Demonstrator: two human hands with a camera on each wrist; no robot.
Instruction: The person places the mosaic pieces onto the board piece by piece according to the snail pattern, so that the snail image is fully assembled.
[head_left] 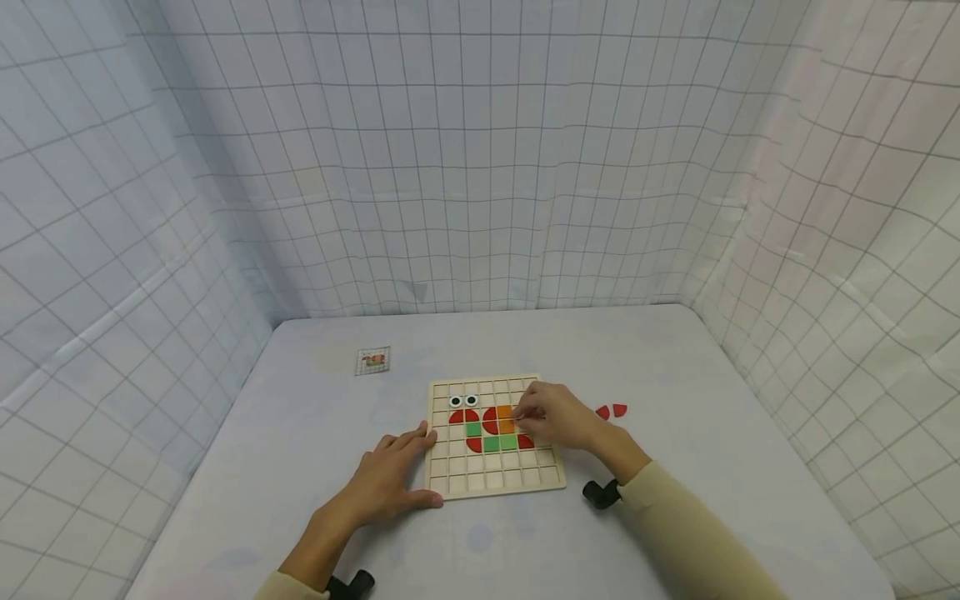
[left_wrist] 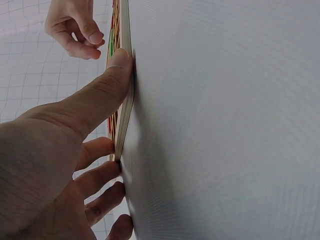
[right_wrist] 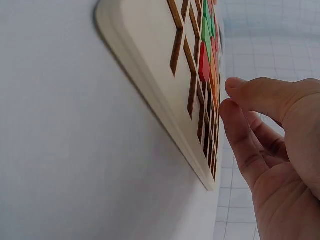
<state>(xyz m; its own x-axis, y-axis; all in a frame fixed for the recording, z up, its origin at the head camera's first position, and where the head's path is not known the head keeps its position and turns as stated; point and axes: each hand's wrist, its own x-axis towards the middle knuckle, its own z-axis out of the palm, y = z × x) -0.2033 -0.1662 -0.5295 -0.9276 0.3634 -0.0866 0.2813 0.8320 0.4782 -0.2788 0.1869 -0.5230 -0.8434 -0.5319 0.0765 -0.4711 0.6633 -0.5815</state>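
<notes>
A pale wooden grid board (head_left: 465,483) lies flat on the table. My left hand (head_left: 390,475) touches its left edge with a finger and its near-left corner with the thumb, the fingers spread. Over the board's right part, my right hand (head_left: 555,414) has thumb and index tips close together beside the orange square tiles (head_left: 506,427). No piece shows between those tips in the right wrist view. Green square tiles (head_left: 491,444) and red quarter-circle tiles (head_left: 474,445) sit in the grid. Two white discs with black centres (head_left: 456,402) are near its far-left corner.
Two loose red quarter-circle pieces (head_left: 619,410) lie on the table right of the board. A small picture card (head_left: 372,360) lies at the back left. White grid-patterned curtains (head_left: 480,167) enclose the back and sides of the white-covered table (head_left: 675,375).
</notes>
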